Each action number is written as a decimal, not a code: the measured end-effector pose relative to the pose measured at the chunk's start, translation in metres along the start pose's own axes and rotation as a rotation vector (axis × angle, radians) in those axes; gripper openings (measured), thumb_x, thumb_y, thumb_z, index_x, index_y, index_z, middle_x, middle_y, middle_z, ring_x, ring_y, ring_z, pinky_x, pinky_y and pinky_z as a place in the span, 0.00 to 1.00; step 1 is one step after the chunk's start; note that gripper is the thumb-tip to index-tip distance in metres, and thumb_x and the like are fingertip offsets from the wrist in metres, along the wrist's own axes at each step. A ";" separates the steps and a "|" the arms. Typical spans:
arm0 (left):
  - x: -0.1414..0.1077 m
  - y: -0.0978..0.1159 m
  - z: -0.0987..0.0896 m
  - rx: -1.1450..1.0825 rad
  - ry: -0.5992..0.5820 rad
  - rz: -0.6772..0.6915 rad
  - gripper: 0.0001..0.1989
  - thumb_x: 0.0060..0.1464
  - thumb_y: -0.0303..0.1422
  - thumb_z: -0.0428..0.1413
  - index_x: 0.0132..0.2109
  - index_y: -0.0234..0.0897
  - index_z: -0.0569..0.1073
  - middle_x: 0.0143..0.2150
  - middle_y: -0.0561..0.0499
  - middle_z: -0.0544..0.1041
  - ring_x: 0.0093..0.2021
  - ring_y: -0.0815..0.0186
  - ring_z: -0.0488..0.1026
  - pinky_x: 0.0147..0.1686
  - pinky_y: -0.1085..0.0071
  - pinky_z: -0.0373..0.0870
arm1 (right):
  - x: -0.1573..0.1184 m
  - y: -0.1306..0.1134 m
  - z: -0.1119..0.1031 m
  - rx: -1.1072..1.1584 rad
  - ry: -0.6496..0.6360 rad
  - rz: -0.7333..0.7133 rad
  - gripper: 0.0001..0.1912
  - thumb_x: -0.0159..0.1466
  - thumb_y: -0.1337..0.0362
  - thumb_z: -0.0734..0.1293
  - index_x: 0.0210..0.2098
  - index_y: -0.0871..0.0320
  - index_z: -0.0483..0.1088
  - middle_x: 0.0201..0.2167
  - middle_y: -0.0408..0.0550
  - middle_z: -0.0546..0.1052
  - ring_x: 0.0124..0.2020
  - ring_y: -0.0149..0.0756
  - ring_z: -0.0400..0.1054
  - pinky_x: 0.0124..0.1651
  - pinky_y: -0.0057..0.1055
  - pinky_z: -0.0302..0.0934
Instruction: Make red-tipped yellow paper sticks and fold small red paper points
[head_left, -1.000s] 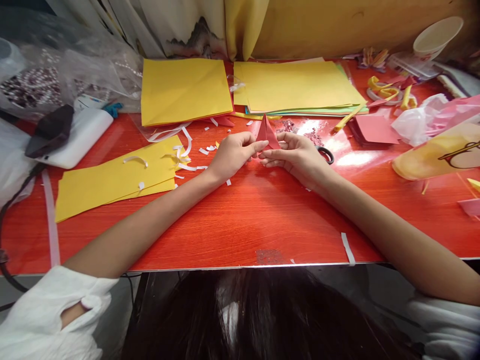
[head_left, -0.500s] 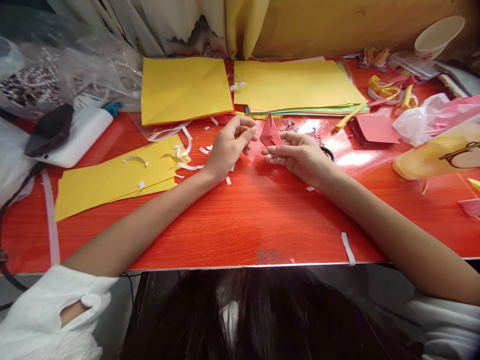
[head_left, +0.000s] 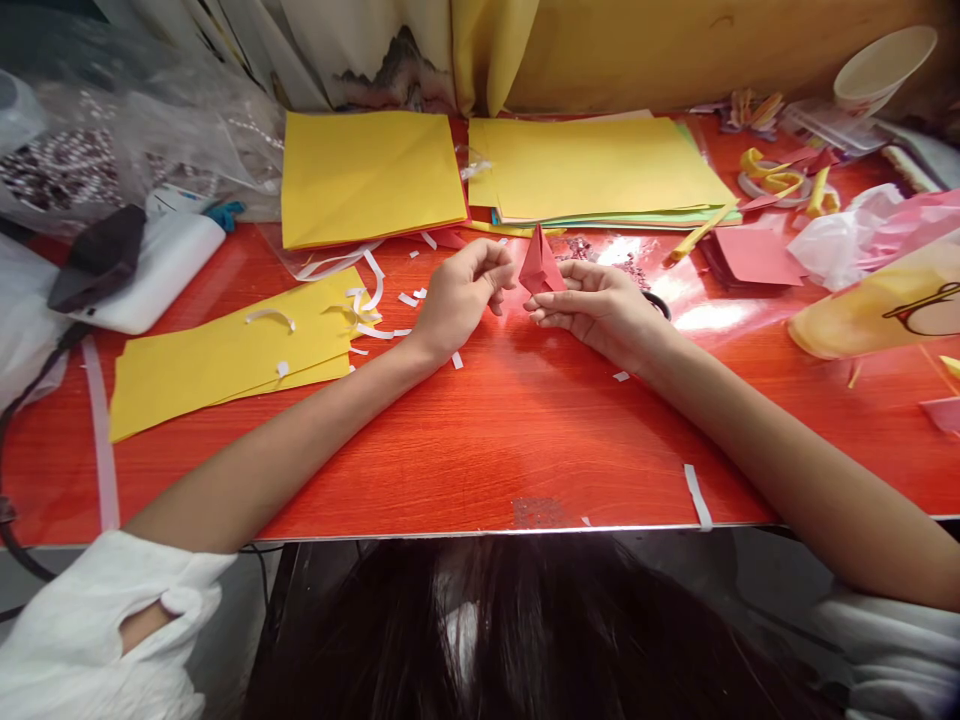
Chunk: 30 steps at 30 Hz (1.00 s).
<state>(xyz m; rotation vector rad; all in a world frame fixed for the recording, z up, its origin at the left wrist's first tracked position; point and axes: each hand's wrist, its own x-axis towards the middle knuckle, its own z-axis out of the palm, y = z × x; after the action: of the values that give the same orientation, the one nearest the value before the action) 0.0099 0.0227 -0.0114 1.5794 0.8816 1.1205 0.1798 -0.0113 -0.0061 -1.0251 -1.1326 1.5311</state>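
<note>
Between the thumb and fingers of my right hand is a folded red paper piece, its pointed tip upward. My left hand is just to the left of it, not touching it. Its fingers are curled in with the thumb pressed against them; whatever they may hold is hidden or too small to make out. Small white paper scraps lie beside my left wrist. Behind my right wrist, part of a black loop shows.
Yellow paper sheets and a second paper stack lie at the back of the red table. Cut yellow strips are at left. Red paper squares, a yellow cup and a white cup stand or lie right.
The fingers and thumb of my left hand have curled in a little more. My right hand still holds the folded red paper in nearly the same place.
</note>
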 end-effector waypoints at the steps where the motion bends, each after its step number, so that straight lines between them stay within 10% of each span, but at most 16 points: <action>1: 0.000 0.000 -0.001 -0.008 0.019 -0.004 0.07 0.55 0.33 0.52 0.31 0.35 0.67 0.26 0.55 0.68 0.22 0.76 0.64 0.24 0.76 0.62 | 0.000 0.000 0.000 0.001 -0.006 -0.003 0.10 0.52 0.72 0.71 0.33 0.60 0.69 0.30 0.46 0.77 0.30 0.31 0.73 0.41 0.30 0.70; 22: -0.002 0.003 0.002 0.076 -0.081 -0.082 0.17 0.52 0.45 0.54 0.26 0.35 0.68 0.20 0.54 0.68 0.17 0.76 0.61 0.19 0.75 0.57 | -0.001 0.002 0.002 -0.046 -0.052 -0.027 0.13 0.51 0.68 0.73 0.34 0.60 0.69 0.31 0.46 0.76 0.29 0.29 0.72 0.39 0.28 0.69; 30: -0.002 0.001 0.001 0.084 -0.017 -0.072 0.16 0.51 0.43 0.56 0.25 0.35 0.69 0.18 0.55 0.67 0.16 0.76 0.60 0.18 0.75 0.55 | 0.001 0.001 0.003 -0.015 0.033 -0.025 0.16 0.57 0.51 0.67 0.32 0.58 0.66 0.23 0.43 0.72 0.30 0.34 0.74 0.37 0.31 0.71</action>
<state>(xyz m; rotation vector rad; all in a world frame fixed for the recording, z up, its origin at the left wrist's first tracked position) 0.0098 0.0201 -0.0106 1.6100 0.9776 1.0294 0.1767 -0.0108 -0.0067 -1.0391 -1.1320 1.4830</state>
